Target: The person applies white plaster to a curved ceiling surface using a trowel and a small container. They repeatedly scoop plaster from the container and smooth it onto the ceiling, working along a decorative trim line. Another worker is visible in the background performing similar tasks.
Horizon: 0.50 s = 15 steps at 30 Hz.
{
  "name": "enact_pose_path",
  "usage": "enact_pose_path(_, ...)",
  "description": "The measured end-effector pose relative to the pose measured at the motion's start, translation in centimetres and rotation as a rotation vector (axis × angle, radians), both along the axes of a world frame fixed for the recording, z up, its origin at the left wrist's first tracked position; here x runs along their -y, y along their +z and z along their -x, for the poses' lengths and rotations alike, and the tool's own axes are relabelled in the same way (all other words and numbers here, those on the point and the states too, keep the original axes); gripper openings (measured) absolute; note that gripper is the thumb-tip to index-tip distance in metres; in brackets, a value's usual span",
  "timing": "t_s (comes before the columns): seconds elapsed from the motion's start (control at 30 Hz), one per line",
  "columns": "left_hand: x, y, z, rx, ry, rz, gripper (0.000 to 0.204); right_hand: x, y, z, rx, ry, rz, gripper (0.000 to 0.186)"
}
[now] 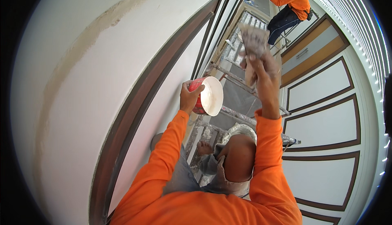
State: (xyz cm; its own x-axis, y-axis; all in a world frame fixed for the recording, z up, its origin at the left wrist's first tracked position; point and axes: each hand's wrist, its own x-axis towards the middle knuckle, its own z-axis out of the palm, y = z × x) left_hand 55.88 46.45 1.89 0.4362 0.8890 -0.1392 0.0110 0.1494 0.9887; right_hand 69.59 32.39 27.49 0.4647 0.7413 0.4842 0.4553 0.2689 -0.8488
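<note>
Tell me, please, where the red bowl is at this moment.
In the head view, the red bowl is near the centre, held in the left hand, above and left of the white bucket.

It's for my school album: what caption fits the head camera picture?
Left hand holding a round red bowl, white inside; right hand holding up a flat, wide, greyish scraper.

We find the scene bright. Strong light comes between the slats (355, 16) at the upper right, where the glare makes white stripes. Shadows are rather soft. The right hand (266, 66) and its scraper (255, 39) look blurred. Near the dark picture edges, the brown frame (141, 98) bends clearly.
</note>
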Motion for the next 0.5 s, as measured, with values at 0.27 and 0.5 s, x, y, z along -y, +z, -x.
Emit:
enact_pose_path(0.27, 0.3, 2.5, 1.1, 0.086, -0.020, 0.105, 0.076, -7.2, 6.6, -0.7, 0.546, -0.063, -0.210, 0.028)
enact_pose_path(0.5, 0.2, 1.6, 1.5, 0.052, -0.005, 0.024, 0.076, -9.6, 7.9, -0.9, 0.733, -0.193, -0.327, 0.026)
